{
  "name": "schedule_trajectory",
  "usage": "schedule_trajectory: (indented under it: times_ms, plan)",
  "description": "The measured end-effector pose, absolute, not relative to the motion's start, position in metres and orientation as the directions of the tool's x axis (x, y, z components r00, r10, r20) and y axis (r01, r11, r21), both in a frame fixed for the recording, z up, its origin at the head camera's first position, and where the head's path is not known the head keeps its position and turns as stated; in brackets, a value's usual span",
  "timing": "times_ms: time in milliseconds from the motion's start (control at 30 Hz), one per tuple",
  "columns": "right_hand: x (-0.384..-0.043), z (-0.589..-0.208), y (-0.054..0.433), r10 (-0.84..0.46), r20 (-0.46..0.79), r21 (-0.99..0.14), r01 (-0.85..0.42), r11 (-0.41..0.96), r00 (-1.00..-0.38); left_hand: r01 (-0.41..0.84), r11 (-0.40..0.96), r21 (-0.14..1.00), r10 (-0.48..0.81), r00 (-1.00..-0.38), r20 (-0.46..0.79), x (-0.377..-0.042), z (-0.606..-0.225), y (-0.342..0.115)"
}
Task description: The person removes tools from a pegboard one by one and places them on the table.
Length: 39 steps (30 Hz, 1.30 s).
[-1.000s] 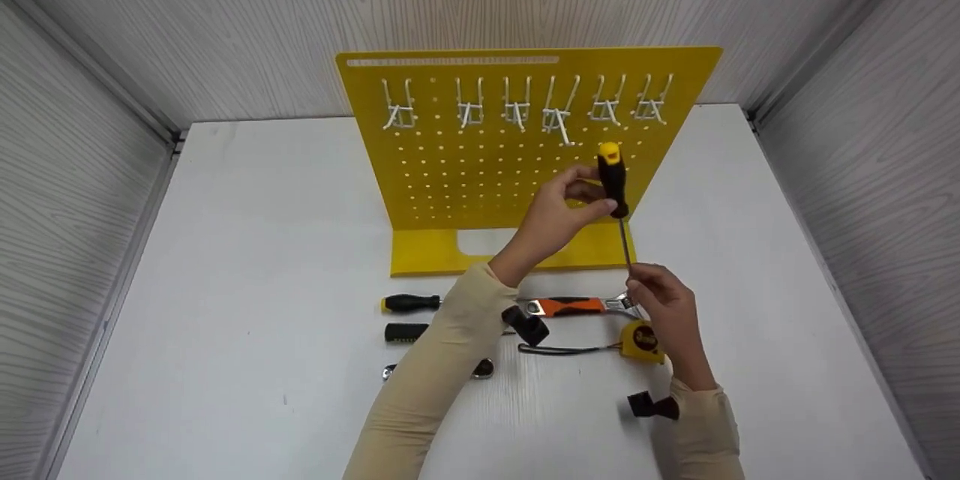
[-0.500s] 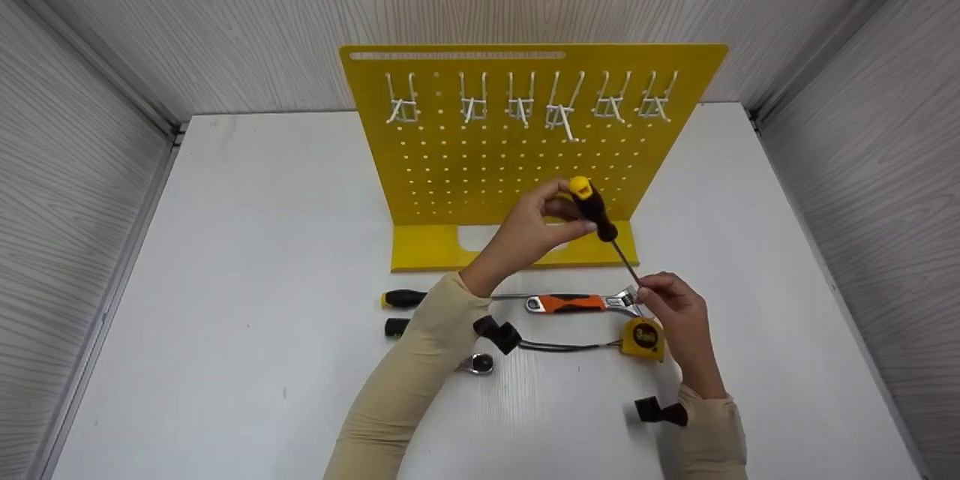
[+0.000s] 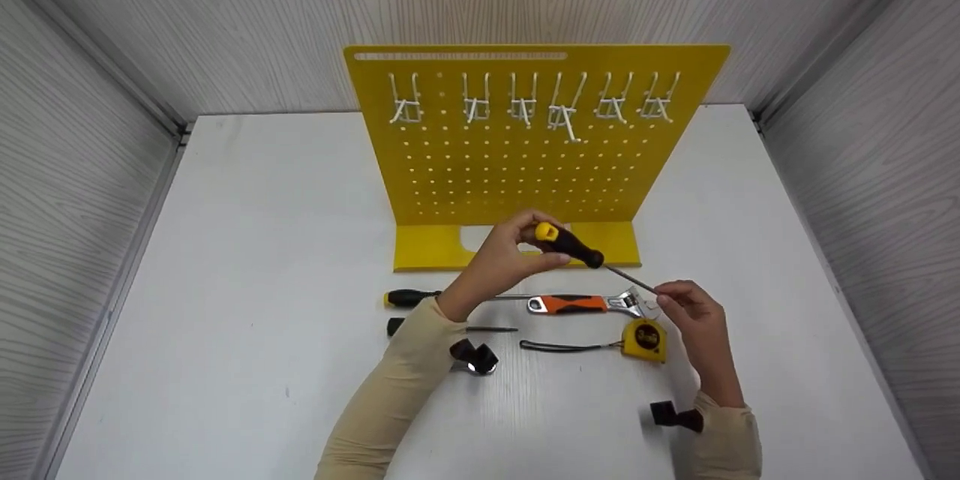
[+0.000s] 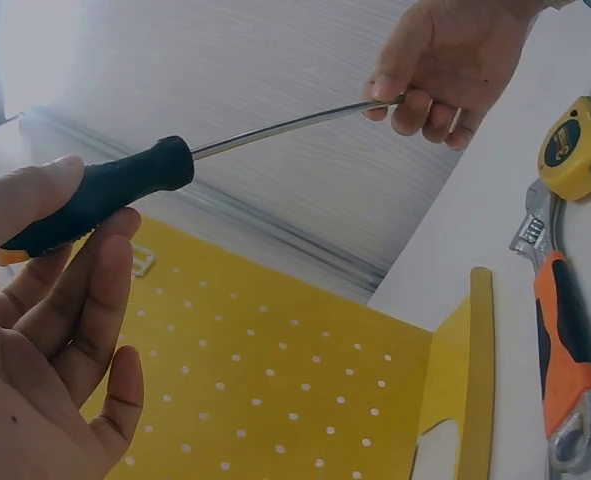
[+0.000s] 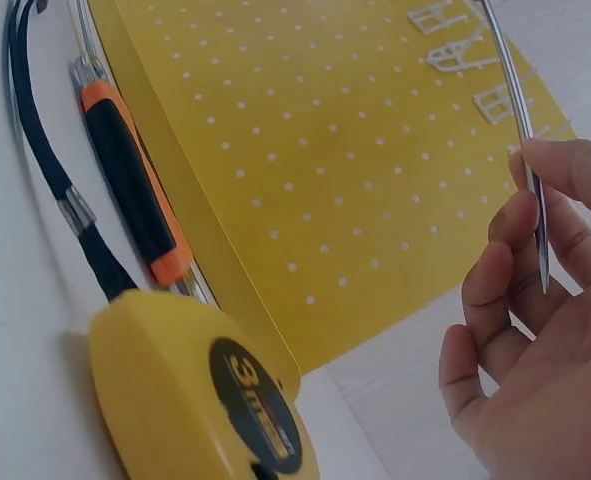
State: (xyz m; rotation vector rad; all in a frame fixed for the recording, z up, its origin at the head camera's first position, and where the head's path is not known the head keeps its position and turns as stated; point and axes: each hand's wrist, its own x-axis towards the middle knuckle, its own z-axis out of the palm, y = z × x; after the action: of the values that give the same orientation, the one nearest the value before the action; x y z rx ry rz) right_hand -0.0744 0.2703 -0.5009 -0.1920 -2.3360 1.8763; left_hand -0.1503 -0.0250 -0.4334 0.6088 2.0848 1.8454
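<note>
A screwdriver (image 3: 576, 246) with a black and yellow handle is held up in front of the yellow pegboard (image 3: 510, 157). My left hand (image 3: 504, 255) grips its handle between thumb and fingers, the yellow end pointing up and left. At the other end my right hand (image 3: 694, 315) pinches the steel shaft (image 5: 520, 110) near the tip, as the right wrist view shows. Just below the shaft lie an adjustable wrench (image 3: 574, 304) with an orange handle and a yellow tape measure (image 3: 643, 340) with a black strap.
Another screwdriver (image 3: 409, 298) and a dark-handled tool (image 3: 491, 329) with a thin shaft lie partly under my left arm. A chrome tool end (image 3: 484, 366) shows beside the wrist camera. Several white hooks (image 3: 562, 116) stick out along the pegboard's upper part.
Both hands have come down with the screwdriver, which has turned from nearly upright to a flatter slant. The left hand moved left and the right hand slightly right.
</note>
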Motion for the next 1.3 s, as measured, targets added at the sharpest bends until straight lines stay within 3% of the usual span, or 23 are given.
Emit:
schedule_trajectory:
  times_ms: [567, 833, 1300]
  plan:
    - [-0.052, -0.499, 0.293, 0.104, 0.047, -0.872, 0.01, 0.489, -0.993, 0.213, 0.267, 0.94, 0.514, -0.856, 0.048, -0.109, -0.476, -0.043]
    - [-0.038, -0.501, 0.293, 0.09, 0.036, -0.795, 0.026, 0.606, -0.995, 0.392, 0.496, 0.775, 0.525, -0.846, 0.093, -0.092, -0.491, -0.049]
    - [-0.019, -0.519, 0.291, 0.066, -0.046, -0.739, 0.078, 0.669, -0.997, 0.535, 0.593, 0.602, 0.615, -0.783, 0.09, -0.079, -0.506, -0.057]
